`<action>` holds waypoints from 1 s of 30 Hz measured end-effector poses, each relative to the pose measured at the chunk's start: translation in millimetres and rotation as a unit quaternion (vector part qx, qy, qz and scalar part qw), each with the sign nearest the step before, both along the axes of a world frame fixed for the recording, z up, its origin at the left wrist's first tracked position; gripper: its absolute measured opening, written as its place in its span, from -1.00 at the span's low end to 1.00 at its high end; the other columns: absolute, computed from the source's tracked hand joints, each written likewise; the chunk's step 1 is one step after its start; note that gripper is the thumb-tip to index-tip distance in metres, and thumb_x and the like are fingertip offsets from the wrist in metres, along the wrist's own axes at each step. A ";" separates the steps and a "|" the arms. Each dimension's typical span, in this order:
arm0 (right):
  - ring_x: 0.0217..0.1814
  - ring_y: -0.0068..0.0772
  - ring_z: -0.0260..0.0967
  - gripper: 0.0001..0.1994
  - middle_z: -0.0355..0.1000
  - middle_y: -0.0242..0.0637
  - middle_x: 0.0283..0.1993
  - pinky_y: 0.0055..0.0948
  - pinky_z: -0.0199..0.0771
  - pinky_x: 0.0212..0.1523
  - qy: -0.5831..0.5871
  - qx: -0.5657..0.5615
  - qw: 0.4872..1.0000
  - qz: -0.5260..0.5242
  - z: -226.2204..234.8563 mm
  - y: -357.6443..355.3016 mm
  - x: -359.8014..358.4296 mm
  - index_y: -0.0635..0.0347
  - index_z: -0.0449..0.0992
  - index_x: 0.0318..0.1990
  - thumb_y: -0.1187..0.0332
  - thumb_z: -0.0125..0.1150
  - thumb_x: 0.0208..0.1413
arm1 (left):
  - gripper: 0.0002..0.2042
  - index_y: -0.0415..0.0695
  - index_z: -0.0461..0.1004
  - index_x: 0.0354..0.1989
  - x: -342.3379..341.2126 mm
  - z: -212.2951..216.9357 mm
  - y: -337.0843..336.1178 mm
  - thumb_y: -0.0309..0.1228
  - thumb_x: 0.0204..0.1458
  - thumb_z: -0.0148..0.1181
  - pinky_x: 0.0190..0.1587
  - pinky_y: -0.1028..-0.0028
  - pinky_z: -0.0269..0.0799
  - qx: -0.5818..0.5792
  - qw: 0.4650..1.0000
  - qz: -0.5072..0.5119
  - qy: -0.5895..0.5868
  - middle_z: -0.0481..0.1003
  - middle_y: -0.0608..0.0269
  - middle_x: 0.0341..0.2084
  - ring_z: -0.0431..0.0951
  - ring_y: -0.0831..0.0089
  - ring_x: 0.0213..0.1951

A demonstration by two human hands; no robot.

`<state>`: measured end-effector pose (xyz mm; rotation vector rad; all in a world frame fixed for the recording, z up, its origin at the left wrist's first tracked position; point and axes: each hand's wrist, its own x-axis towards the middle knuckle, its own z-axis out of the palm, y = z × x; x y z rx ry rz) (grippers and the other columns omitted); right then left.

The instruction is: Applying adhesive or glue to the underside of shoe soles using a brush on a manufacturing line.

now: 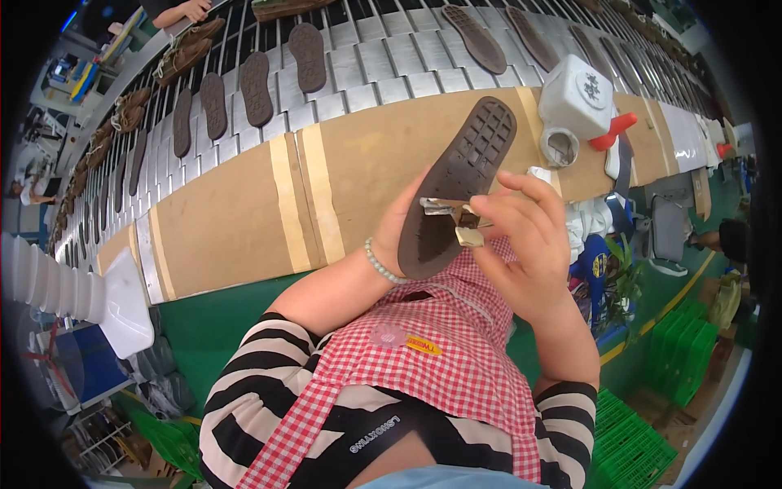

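A dark brown shoe sole [482, 134] is held slantwise above the bench, its gridded inner face toward me. Behind its lower left edge, my left hand [405, 226] is closed around it, and that wrist wears a beaded bracelet [383, 264]. My right hand [529, 236] pinches a small piece [468, 236] with cream and brown parts between thumb and fingers. A shiny silvery strip [437, 207] reaches from there across the sole's middle. I cannot make out what kind of thing the small piece is.
Cardboard [358, 163] with tape strips covers the bench. Toward the right stand a white plastic container [576, 96], a small cup [559, 147] and a red-handled object [612, 132]. Beyond, a slatted metal conveyor [366, 73] carries soles [307, 57] and brown shoes [189, 50]. Another person's hand [195, 10] is far left.
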<state>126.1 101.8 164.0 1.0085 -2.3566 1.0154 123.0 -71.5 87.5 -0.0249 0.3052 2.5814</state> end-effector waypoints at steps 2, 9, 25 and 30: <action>0.16 -0.05 0.42 -0.51 0.55 -0.32 -0.12 -0.07 0.42 0.13 0.001 0.003 1.000 0.008 -1.0 -2.6 3.7 0.13 0.60 -0.06 0.58 0.40 -0.31 | -0.52 -0.15 0.32 0.29 1.7 -5.3 -0.3 -0.08 0.39 -0.22 0.13 0.21 0.52 0.029 0.999 -0.004 -0.034 0.46 0.04 0.15 0.54 0.23 0.10; 0.14 -0.15 0.43 -0.55 0.56 -0.38 -0.14 0.04 0.33 0.21 -0.007 0.027 0.997 0.075 0.6 -1.3 11.4 0.07 0.62 -0.10 0.50 0.41 -0.30 | -0.52 -0.15 0.37 0.24 4.8 -7.2 -2.0 -0.07 0.39 -0.22 0.05 0.25 0.57 0.062 0.997 -0.016 -0.050 0.51 0.06 0.07 0.59 0.26 0.00; 0.16 -0.27 0.43 -0.70 0.56 -0.46 -0.12 0.00 0.29 0.27 -0.029 0.089 0.986 0.136 1.4 4.9 4.2 0.00 0.65 -0.16 0.41 0.39 -0.15 | -0.52 -0.24 0.28 0.29 -8.9 5.1 4.9 -0.15 0.40 -0.25 0.09 0.22 0.54 0.034 0.996 -0.020 -0.082 0.45 -0.09 0.12 0.55 0.15 0.06; 0.16 -0.30 0.43 -0.76 0.58 -0.49 -0.14 -0.03 0.29 0.29 -0.028 0.082 0.989 0.123 7.3 1.7 -1.0 -0.02 0.66 -0.19 0.37 0.36 -0.10 | -0.55 -0.24 0.34 0.25 -10.5 -16.8 -1.1 -0.17 0.40 -0.24 -0.01 0.26 0.60 0.065 0.995 -0.022 -0.070 0.51 -0.01 0.06 0.60 0.22 -0.03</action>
